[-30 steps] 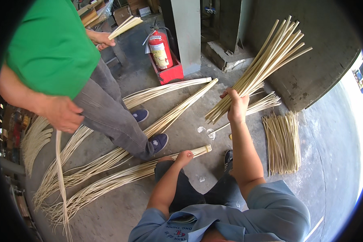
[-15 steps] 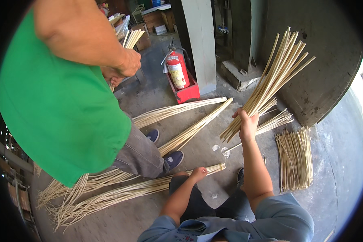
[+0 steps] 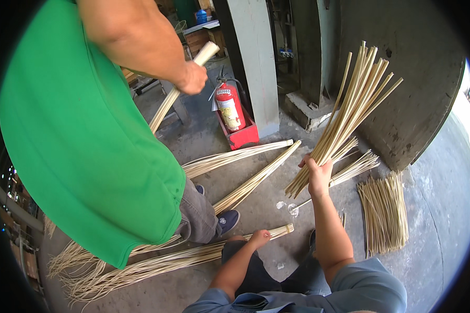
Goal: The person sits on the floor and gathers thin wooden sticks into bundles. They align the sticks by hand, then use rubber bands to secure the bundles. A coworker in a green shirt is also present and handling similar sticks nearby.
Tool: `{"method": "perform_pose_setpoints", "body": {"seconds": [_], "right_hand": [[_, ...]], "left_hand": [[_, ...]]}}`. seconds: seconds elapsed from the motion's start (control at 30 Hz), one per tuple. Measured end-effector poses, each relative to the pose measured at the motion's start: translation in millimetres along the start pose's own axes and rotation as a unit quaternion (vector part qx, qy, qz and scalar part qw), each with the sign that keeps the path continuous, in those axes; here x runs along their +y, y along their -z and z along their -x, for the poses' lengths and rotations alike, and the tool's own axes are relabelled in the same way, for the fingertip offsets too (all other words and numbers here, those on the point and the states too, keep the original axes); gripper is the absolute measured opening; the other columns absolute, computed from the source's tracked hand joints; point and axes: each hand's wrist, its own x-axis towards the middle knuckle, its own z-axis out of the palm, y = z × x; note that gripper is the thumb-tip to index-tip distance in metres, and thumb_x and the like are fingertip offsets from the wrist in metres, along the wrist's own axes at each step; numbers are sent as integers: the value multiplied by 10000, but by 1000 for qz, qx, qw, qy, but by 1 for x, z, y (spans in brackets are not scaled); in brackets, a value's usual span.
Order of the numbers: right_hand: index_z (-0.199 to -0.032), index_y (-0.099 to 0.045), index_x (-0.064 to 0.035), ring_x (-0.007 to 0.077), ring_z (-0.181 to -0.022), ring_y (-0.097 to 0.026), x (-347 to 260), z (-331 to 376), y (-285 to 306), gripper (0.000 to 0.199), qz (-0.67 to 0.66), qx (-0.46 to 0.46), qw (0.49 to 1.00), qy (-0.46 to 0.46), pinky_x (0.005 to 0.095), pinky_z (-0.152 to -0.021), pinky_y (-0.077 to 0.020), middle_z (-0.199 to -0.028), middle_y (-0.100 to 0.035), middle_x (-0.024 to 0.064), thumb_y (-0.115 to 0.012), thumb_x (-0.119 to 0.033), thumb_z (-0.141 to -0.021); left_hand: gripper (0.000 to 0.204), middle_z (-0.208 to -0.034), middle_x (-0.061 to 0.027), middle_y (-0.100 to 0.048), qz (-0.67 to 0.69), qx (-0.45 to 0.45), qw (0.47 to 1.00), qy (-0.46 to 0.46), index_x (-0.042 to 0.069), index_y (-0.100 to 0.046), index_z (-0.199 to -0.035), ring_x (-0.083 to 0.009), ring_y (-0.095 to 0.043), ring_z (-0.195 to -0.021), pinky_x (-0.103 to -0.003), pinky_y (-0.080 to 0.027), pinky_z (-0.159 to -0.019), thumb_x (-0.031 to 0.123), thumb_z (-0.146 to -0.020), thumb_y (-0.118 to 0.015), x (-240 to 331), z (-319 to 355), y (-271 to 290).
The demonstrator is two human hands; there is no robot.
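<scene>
My right hand (image 3: 319, 178) is wrapped round the lower part of a bundle of pale rattan canes (image 3: 344, 117). The bundle leans up to the right, its upper ends fanned apart. Above my knee my left hand (image 3: 259, 239) has its fingers curled in; whether anything small is in them is hidden. Just beyond and beside that hand, a long tied bundle of thin canes (image 3: 193, 255) runs across the floor to the left. Nearer my right forearm lie a shorter cane bundle (image 3: 355, 168) and a wide stack of short canes (image 3: 384, 213).
At the left a person in a green top (image 3: 94, 141) holds another long cane bundle (image 3: 208, 52) upright at a slant. Further cane bundles (image 3: 258, 176) lie by that person's shoe. A red fire extinguisher (image 3: 228, 107) stands by a grey post (image 3: 253, 62); a dark panel (image 3: 402, 83) rises at the right.
The person in green has leaned right and moved their cane bundle up and to the right. My right hand and its bundle have dipped slightly in view; my left hand stays by my knee.
</scene>
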Motion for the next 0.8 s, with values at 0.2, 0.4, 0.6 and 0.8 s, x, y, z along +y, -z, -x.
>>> {"method": "perform_pose_setpoints", "body": {"seconds": [0.2, 0.4, 0.6, 0.8], "right_hand": [[-925, -592, -2, 183, -674, -640, -1, -2, 5, 115, 5, 5, 1000, 6, 330, -628, -518, -778, -647, 81, -652, -59, -845], [-932, -588, 5, 188, -674, -639, -3, -2, 6, 124, -14, 9, 1000, 2, 335, -634, -526, -799, -644, 87, -654, -46, -840], [-936, -589, 11, 190, -672, -636, 0, -3, 9, 125, -12, 3, 1000, 2, 335, -634, -527, -807, -644, 88, -647, -32, -834], [-932, -584, 15, 196, -670, -629, -2, -3, 6, 122, -29, 3, 999, 14, 337, -639, -524, -807, -637, 89, -630, -13, -823]], "left_hand": [[264, -897, -156, -763, -41, -17, 999, -7, 81, -749, -1004, -303, -740, -831, -407, -570, -768, 314, -883, -718, 0, -2, -2], [275, -927, -167, -765, -24, -23, 999, 17, 80, -745, -1007, -314, -741, -857, -417, -570, -787, 320, -880, -706, -3, -1, -4], [290, -931, -172, -759, -44, -4, 999, -14, 78, -742, -1005, -338, -734, -866, -427, -568, -789, 336, -880, -697, -5, 0, -4], [279, -932, -180, -752, -78, -8, 997, -20, 88, -744, -1006, -344, -727, -882, -434, -562, -802, 328, -873, -698, -5, 1, -1]]}}
